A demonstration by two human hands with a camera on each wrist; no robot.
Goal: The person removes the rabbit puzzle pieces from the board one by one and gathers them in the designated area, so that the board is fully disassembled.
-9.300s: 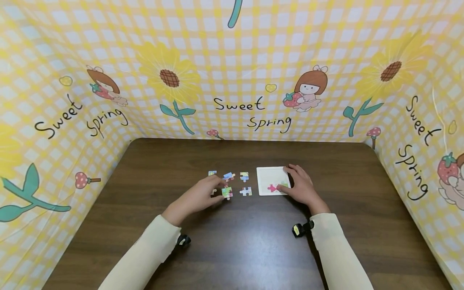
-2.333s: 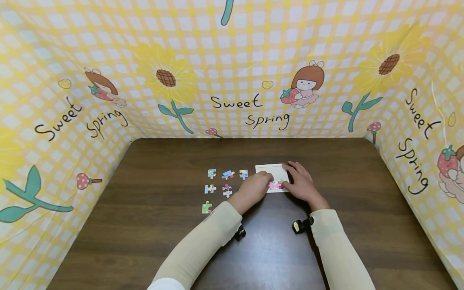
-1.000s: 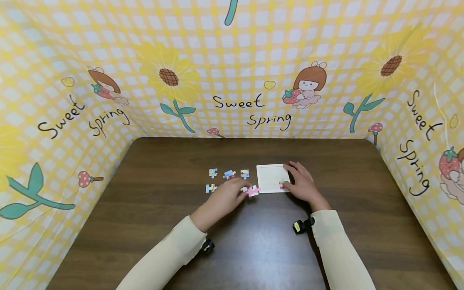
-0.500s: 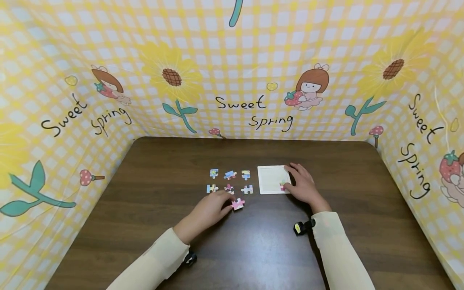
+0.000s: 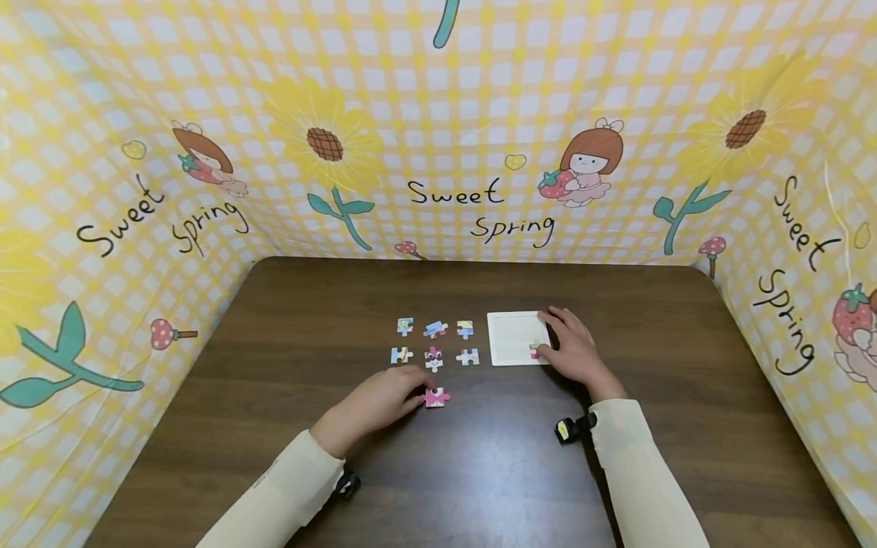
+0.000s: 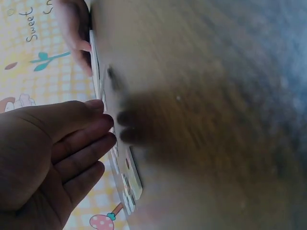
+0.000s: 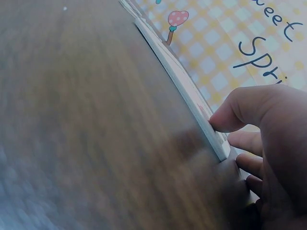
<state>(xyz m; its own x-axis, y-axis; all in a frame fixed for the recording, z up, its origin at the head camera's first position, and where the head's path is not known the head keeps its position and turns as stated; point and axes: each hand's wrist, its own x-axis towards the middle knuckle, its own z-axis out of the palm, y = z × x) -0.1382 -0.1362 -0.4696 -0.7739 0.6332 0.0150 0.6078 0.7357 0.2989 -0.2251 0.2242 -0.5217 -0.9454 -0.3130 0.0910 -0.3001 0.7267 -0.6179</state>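
My left hand (image 5: 373, 407) pinches a pink puzzle piece (image 5: 435, 397) between thumb and fingertips, low over the table below the loose pieces. In the left wrist view the left hand (image 6: 62, 148) has its other fingers loosely bent, and the pinched piece is hard to make out there. At the right edge of a white square puzzle tray (image 5: 514, 361), my right hand (image 5: 574, 352) grips the border, thumb on top. A small pink and green piece (image 5: 534, 351) lies in the tray's lower right corner, partly under that thumb. In the right wrist view the right hand (image 7: 278, 124) holds the tray's edge (image 7: 192, 105).
Several loose pieces lie in two rows left of the tray, among them a blue piece (image 5: 435, 329), a pink and white piece (image 5: 433, 359) and a pale piece (image 5: 468, 356). The dark wooden table (image 5: 479, 472) is enclosed by a checked cloth (image 5: 438, 114).
My left hand has carried the pink piece out of the tray, leftward and toward me, turning it. The right hand stays on the tray; the small corner piece remains there.
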